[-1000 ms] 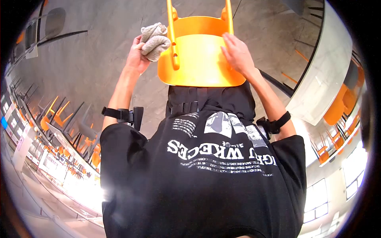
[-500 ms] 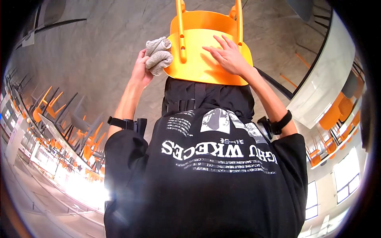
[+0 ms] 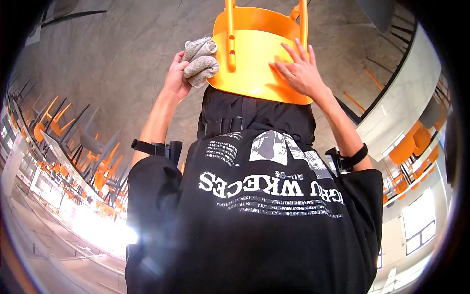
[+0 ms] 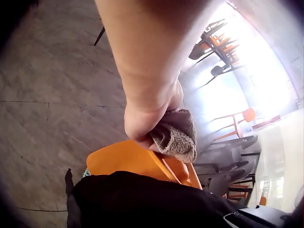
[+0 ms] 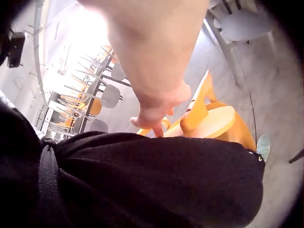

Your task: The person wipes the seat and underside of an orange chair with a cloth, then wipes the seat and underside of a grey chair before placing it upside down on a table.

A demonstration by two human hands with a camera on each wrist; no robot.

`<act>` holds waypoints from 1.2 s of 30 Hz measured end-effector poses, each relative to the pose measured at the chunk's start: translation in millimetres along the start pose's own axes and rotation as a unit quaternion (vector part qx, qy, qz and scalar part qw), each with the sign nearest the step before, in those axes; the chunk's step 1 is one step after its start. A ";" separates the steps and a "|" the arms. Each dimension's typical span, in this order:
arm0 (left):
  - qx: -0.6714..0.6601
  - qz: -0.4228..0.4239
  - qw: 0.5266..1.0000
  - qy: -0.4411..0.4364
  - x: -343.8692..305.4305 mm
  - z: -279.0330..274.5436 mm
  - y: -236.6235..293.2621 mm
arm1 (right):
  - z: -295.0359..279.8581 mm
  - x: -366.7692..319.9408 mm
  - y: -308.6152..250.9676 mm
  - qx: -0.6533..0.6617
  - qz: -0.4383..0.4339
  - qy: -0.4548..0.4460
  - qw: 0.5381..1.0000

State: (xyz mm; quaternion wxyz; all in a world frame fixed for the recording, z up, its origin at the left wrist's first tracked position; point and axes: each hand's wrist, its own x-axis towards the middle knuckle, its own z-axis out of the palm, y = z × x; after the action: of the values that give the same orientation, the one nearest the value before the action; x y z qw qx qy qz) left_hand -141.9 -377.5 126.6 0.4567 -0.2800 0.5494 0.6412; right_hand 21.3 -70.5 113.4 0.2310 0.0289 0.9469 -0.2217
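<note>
An orange chair point(image 3: 254, 63) stands in front of the person's legs, its seat towards the body and two bars rising at its sides. The left hand point(image 3: 177, 78) grips a folded grey cloth point(image 3: 201, 63) beside the seat's left edge; the left wrist view shows the same cloth point(image 4: 178, 137) below the hand point(image 4: 147, 121). Over the right part of the seat, the right hand point(image 3: 302, 71) has its fingers spread and holds nothing. Whether its fingertips touch the seat cannot be told. In the right wrist view the hand point(image 5: 159, 107) is near the chair point(image 5: 221, 121).
A white table point(image 3: 406, 108) with a dark edge is at the right, with orange chairs point(image 3: 416, 142) beyond it. Many chairs and tables stand at the far left. Grey floor point(image 3: 127, 54) lies around the chair. A shoe point(image 5: 263, 147) shows beside the chair in the right wrist view.
The chair has shifted right and slightly up in the head view. The right hand moved from the seat's right side inward, then back right with fingers spread. The left hand still grips the cloth.
</note>
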 end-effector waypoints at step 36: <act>0.034 0.015 0.999 -0.013 19.0 -3.9 -1.3 | 14.0 -16.5 -13.7 -0.092 -0.031 0.012 0.995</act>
State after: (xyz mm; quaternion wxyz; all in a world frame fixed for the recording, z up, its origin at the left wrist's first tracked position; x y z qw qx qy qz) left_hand -149.4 -375.9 108.8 0.4630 -0.2478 0.5692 0.6326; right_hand 39.8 -88.1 115.3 0.2138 -0.0193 0.9666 -0.1401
